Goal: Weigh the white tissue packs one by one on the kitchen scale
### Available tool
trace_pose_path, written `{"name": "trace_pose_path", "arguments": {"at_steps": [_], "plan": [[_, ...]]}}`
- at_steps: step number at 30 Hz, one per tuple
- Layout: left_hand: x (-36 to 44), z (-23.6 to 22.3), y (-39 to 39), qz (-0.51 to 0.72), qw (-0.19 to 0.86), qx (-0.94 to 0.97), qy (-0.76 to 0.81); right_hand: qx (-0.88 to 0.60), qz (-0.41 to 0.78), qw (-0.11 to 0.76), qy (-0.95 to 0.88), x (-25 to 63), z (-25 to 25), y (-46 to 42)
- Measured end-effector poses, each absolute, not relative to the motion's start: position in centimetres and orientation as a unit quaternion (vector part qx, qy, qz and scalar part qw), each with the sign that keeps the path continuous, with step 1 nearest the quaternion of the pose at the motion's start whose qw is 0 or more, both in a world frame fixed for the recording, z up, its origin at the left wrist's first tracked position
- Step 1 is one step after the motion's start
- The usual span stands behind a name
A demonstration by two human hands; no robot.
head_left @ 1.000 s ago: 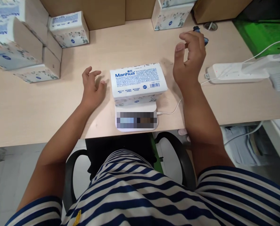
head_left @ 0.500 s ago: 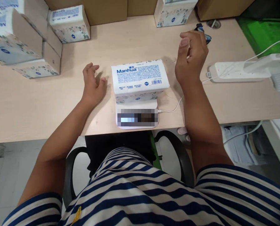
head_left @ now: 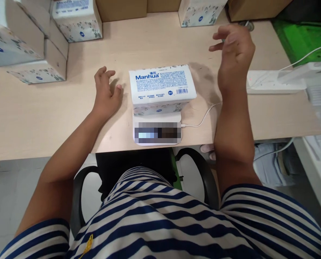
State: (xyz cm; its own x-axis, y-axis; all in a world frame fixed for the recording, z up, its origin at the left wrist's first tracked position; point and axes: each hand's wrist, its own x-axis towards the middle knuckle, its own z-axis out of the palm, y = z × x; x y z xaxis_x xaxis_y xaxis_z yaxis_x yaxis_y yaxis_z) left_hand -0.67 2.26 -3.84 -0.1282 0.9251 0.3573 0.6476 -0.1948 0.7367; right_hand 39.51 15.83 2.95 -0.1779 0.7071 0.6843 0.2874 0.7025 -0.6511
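Note:
A white tissue pack (head_left: 163,84) with blue "Manhua" print rests on a small white digital scale (head_left: 157,118) near the table's front edge. The scale's display is blurred out, and a white cable runs from its right side. My left hand (head_left: 106,91) lies on the table just left of the pack, fingers loosely curled and apart, holding nothing. Off to the right and farther back, my right hand (head_left: 237,54) is raised with its fingers bent and spread. Nothing shows in it, and it is apart from the pack.
Several more tissue packs (head_left: 14,39) are stacked at the left, with one pack (head_left: 78,23) beside them. Another pack (head_left: 199,14) stands at the back right. Cardboard boxes (head_left: 122,9) line the rear. A white power strip (head_left: 276,82) and its cables occupy the right.
My right hand has moved right and slightly back, its fingers now opened more; it covers the small dark wrapper seen before. My left hand, the pack and the scale have stayed put.

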Motion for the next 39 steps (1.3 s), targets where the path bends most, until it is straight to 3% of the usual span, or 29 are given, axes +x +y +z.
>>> {"name": "trace_pose_path", "arguments": {"at_steps": [2,6,8,19,24,27,34,39], "plan": [[-0.7,-3.9,2.3,0.44,0.155,0.641,0.609,-0.314,0.297,0.476,-0.766,39.3,4.4,14.7],[-0.3,-3.5,2.0,0.434,0.13,0.637,0.624,-0.329,0.371,0.152,-0.855,37.7,7.2,11.0],[0.1,-3.0,1.7,0.418,0.118,0.635,0.639,-0.32,0.371,0.111,-0.865,36.9,7.5,9.8],[1.6,-1.3,1.0,0.349,0.061,0.533,0.768,-0.363,0.43,0.248,-0.789,34.0,5.5,11.6],[2.8,0.0,-0.1,0.317,0.077,0.524,0.787,-0.378,0.513,0.389,-0.665,31.2,3.3,13.4],[3.3,0.3,-0.6,0.305,0.054,0.541,0.782,-0.37,0.524,0.417,-0.644,27.9,2.6,14.3],[3.2,-0.2,-0.9,0.276,0.054,0.553,0.784,-0.333,0.431,0.44,-0.714,13.1,7.7,22.3],[3.4,0.0,-1.7,0.268,0.052,0.571,0.774,-0.32,0.301,0.389,-0.81,2.7,9.6,26.0]]}}
